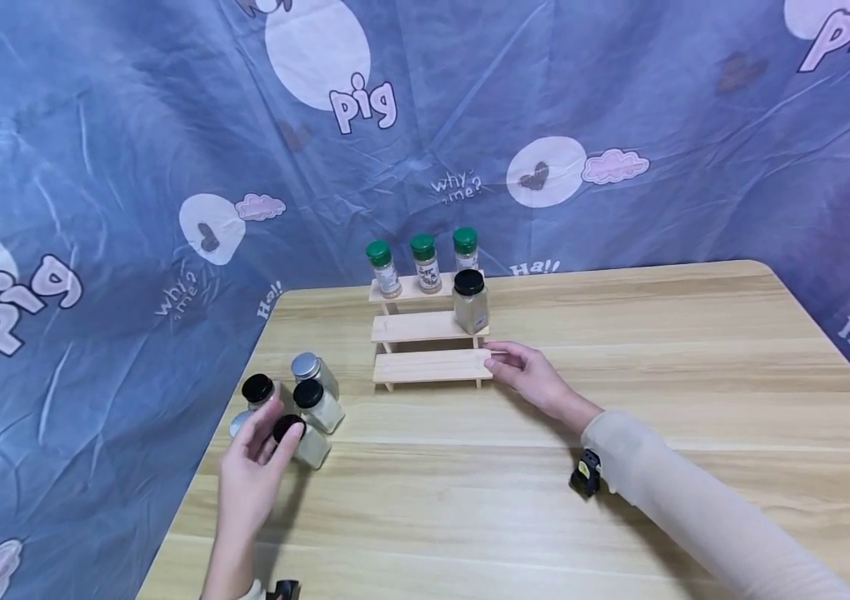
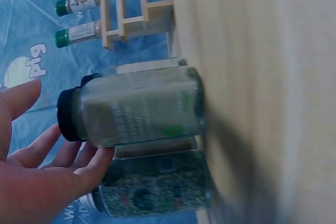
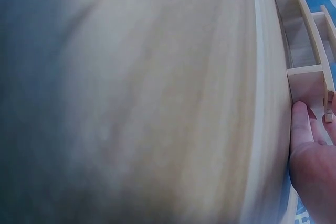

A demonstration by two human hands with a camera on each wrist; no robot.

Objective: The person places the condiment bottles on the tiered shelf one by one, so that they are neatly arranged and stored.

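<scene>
Your left hand has its grip apart, thumb and fingers spread about the lid of a square clear-glass jar with a black lid and pale contents on the wood-grain table, while your right hand pinches the right end of a three-tier pale wooden rack's lowest step. You seem partway along: three green-capped bottles stand on the top tier and one black-lidded jar on the middle, leaving five jars off the rack.
</scene>
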